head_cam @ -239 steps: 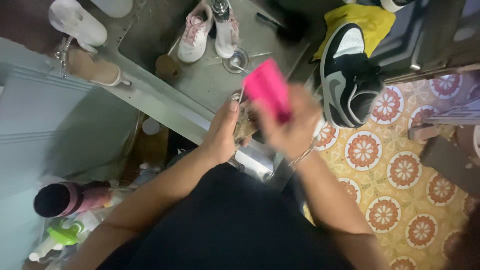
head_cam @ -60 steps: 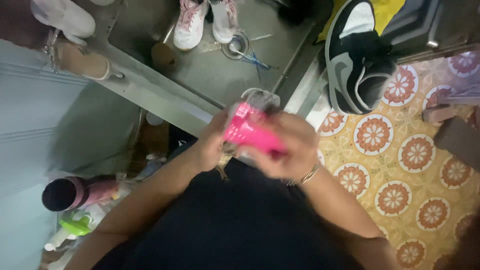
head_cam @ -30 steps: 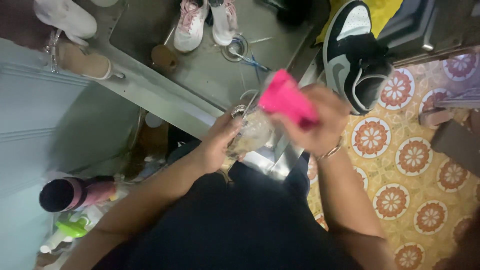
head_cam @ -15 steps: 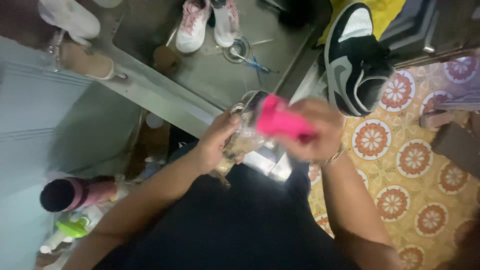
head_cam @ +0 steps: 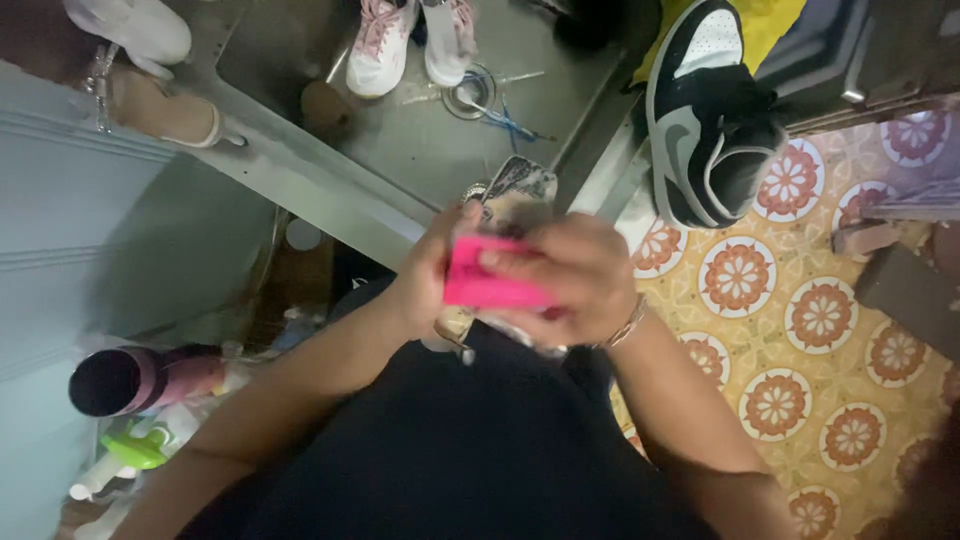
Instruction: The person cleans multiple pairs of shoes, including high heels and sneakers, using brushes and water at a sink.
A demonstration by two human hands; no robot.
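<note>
- Right hand (head_cam: 575, 275) curled over a flat pink block, likely a sponge or brush (head_cam: 490, 285), fingers pressed down along its top edge, apparently to bear it against what lay beneath.
- Left hand (head_cam: 430, 275) closed around a patterned shoe (head_cam: 515, 195), thumb side up, seemingly to brace it against the rubbing; toe end poking out above both hands, over the edge of the metal sink (head_cam: 330, 185).
- Pink block held flat against the shoe, between the two hands, close to the chest.
- Pair of pink-and-white sneakers (head_cam: 410, 40) stood inside the sink near the drain (head_cam: 470, 90), probably parked there for wet work.
- Black-and-white sneaker (head_cam: 705, 110) rested on the sink's right rim, apart from the hands.
- Tiled floor with orange flower pattern (head_cam: 820, 320) below on the right.
</note>
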